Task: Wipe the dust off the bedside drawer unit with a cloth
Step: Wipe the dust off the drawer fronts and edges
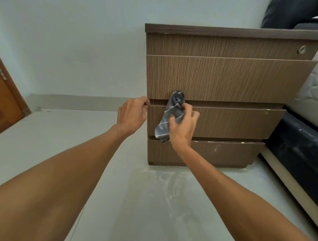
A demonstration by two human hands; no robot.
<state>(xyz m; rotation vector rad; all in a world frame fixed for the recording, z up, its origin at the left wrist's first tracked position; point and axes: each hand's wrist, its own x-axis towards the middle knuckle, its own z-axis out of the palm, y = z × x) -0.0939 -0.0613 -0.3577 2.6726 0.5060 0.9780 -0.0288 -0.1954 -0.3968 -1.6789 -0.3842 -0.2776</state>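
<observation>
A bed [300,150] crowds the drawer unit [221,79], which shows four fronts. My right hand [181,127] clutches one cloth [170,117]; my left hand [132,113] pinches the unit's edge.

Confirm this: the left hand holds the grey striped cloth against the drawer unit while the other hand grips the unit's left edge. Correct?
Not quite. The head view shows the right hand holding the grey striped cloth against the drawer unit; the left hand grips the unit's left edge.
</observation>
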